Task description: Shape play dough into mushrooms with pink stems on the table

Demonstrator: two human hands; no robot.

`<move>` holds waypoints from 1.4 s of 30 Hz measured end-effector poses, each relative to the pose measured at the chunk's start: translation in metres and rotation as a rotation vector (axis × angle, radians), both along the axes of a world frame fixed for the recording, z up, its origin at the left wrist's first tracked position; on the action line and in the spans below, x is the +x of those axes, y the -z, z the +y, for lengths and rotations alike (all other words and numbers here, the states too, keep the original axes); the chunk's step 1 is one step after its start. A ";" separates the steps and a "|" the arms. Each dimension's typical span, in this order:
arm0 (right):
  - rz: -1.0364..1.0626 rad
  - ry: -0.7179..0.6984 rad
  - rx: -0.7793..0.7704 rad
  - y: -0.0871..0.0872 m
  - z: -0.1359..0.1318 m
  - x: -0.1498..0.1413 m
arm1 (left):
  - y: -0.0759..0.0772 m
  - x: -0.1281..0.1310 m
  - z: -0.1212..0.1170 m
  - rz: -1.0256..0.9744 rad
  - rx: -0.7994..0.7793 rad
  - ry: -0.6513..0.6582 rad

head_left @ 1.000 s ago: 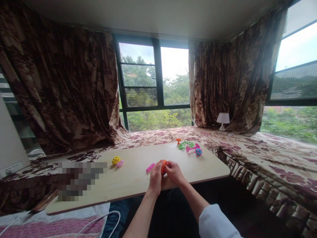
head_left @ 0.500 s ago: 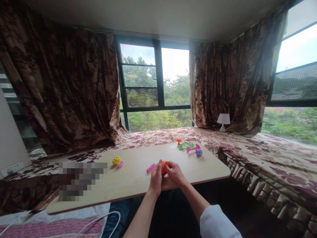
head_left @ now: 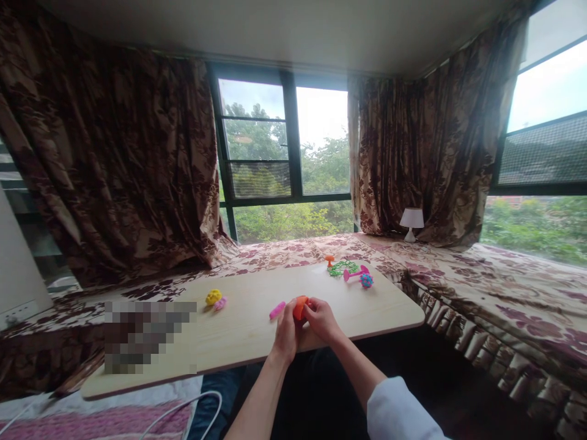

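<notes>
Two hands close around an orange piece (head_left: pixel 301 308) at lower centre of the frame.
Done well, this handling probably wants the left palm as a steady cradle and light, even pressure from the right fingertips, the piece held over the tabletop (head_left: pixel 250 293) in case it slips. Left of centre, a yellow lump (head_left: pixel 213 297) and a pink lump (head_left: pixel 221 304) sit close together; a pink stick (head_left: pixel 277 311) lies just beside the left hand (head_left: pixel 286 331), which curls around the orange piece's left side. The right hand (head_left: pixel 323 320), fingers bent inward, appears to pinch its right edge; the hidden fingertips' exact grip cannot be told. Right of centre lies a blue studded ball (head_left: pixel 366 280).
</notes>
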State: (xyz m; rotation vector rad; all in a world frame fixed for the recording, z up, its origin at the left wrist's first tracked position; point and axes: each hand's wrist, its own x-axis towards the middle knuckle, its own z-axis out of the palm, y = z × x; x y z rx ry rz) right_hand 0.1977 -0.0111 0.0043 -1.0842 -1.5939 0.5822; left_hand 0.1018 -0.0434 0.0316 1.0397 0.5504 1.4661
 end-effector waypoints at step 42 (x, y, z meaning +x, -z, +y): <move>0.023 -0.049 0.009 -0.005 -0.001 0.003 | 0.009 0.000 0.007 0.029 0.024 -0.026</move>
